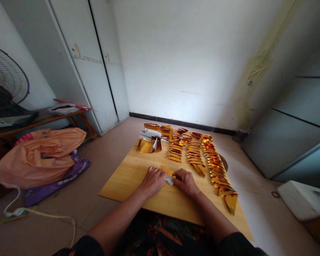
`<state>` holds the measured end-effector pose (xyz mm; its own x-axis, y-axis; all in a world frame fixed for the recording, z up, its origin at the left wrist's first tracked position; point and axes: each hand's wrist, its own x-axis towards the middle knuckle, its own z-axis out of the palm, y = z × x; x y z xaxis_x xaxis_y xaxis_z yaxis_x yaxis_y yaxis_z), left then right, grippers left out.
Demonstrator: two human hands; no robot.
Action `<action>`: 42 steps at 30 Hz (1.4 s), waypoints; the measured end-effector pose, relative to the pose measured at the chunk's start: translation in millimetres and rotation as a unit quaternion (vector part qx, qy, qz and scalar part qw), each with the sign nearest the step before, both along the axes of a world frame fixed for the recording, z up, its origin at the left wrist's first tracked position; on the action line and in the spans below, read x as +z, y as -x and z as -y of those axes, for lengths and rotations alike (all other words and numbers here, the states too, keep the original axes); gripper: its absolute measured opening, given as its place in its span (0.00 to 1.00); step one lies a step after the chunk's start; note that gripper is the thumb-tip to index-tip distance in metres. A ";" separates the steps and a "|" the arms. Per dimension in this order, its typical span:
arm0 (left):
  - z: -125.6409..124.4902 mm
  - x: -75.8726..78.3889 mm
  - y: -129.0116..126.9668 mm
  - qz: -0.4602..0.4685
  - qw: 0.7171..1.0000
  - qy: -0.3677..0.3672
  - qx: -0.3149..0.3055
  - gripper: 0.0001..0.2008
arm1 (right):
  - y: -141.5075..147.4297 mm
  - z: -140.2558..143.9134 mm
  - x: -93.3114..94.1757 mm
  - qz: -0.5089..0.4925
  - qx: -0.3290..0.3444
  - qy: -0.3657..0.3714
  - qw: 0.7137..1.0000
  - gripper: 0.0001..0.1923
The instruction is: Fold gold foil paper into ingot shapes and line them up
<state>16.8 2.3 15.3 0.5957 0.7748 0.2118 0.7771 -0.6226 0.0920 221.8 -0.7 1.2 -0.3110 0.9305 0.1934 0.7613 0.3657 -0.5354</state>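
Across the far side, a broad matt white wall [192, 71], with a tall pale-grey panelled wardrobe [82, 64] to its left. In the middle, a flat light-brown wooden board [128, 177] with visible grain. Down its right side, a long row of overlapping, folded, shiny gold-foil pieces [217, 169], each with creased edges and orange glints, the nearest one triangular and pointed toward the near edge. To the left of that, a shorter middle row of matching gold pieces [194, 149], then a still shorter left row of slim gold pieces [175, 151]. At the far left of the board, a curved, mirror-bright gold sheet [145, 145] just beside a white paper-like roll [151, 133].

Near the middle of the board, the left hand [154, 177], palm down, and the right hand [185, 180], fingers bent, both grasping opposite ends of a small gold-and-greyish-white folded paper [169, 180]. Bright yellow-gold on its far part, dull and pale on its near part (one layer or two, impossible to tell), with both ends hidden beneath fingers.
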 end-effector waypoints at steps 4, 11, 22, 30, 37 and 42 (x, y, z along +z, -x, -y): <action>0.8 -2.9 3.4 0.000 1.000 -0.018 -0.010 0.06 | -9.4 6.1 -0.5 0.012 0.064 -0.028 0.997 0.14; -0.3 -13.2 8.2 0.001 0.998 -0.053 -0.026 0.05 | -7.2 8.1 -8.1 0.061 0.065 -0.087 0.992 0.09; 3.4 -12.9 4.0 0.040 0.998 -0.050 0.002 0.06 | 7.0 2.3 0.7 0.051 -0.008 -0.026 0.998 0.09; 3.0 -16.2 0.6 0.049 0.998 -0.034 0.028 0.04 | 20.2 0.6 5.5 0.067 -0.092 0.005 0.993 0.07; 3.6 -16.7 0.1 0.023 0.998 -0.047 0.024 0.07 | 23.3 0.6 5.4 0.079 -0.113 0.007 0.990 0.06; 3.1 -22.8 1.5 0.005 0.998 -0.063 0.015 0.10 | 24.1 0.2 4.2 0.089 -0.116 0.007 0.989 0.06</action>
<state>15.3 -0.9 -7.4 0.5694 0.7596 0.3141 0.7954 -0.6057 0.0229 197.8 -0.8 5.4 -0.1175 0.9830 0.1414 0.9062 0.1643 -0.3896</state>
